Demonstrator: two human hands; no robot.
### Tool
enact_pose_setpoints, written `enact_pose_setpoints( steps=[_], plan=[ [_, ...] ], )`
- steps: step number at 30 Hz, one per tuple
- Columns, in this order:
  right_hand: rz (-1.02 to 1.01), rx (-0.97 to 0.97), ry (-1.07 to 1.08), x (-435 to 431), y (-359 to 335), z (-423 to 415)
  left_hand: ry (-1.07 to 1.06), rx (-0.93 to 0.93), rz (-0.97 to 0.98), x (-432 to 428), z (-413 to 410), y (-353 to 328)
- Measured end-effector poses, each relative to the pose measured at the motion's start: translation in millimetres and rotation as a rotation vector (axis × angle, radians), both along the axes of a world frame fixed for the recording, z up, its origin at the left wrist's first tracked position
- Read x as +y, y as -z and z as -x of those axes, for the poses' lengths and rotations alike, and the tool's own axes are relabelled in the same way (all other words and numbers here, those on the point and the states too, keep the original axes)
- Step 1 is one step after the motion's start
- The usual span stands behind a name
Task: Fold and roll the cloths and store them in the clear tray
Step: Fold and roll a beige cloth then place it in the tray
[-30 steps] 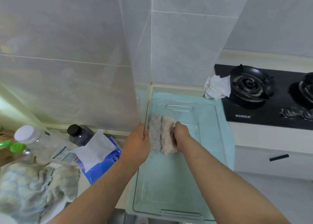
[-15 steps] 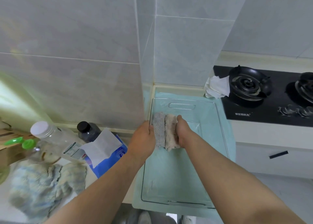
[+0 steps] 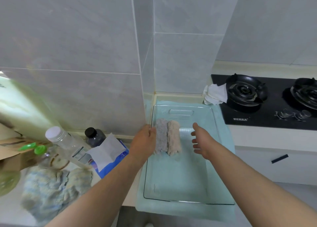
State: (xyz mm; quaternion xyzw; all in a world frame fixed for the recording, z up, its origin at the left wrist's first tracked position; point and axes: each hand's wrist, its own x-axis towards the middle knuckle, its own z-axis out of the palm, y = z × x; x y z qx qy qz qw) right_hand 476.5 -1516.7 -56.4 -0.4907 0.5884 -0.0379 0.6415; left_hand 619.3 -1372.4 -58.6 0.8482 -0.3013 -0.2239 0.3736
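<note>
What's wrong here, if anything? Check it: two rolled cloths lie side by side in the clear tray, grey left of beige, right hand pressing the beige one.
One thing: the head view shows the right hand open and apart from the beige roll, not pressing it. The rest stands: grey roll left of it, side by side in the clear tray.

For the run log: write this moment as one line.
clear tray: grey roll beside beige roll | left hand: touches grey roll | right hand: open, apart
</note>
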Motion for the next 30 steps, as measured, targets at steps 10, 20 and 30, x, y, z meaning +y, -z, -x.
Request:
enact_pose_setpoints(
  steps=[10, 20, 30],
  plan=[
    [0.306, -0.403, -0.271, -12, -102, 28, -0.060, 0.094, 0.362, 41, 14, -75],
    [0.502, -0.733, -0.884, 11, -161, 99, -0.515, -0.096, 0.575, 132, 171, -139],
    [0.338, -0.946, -1.323, 168, -192, 149, -1.005, -0.310, 0.525, 291, 368, -175]
  ],
)
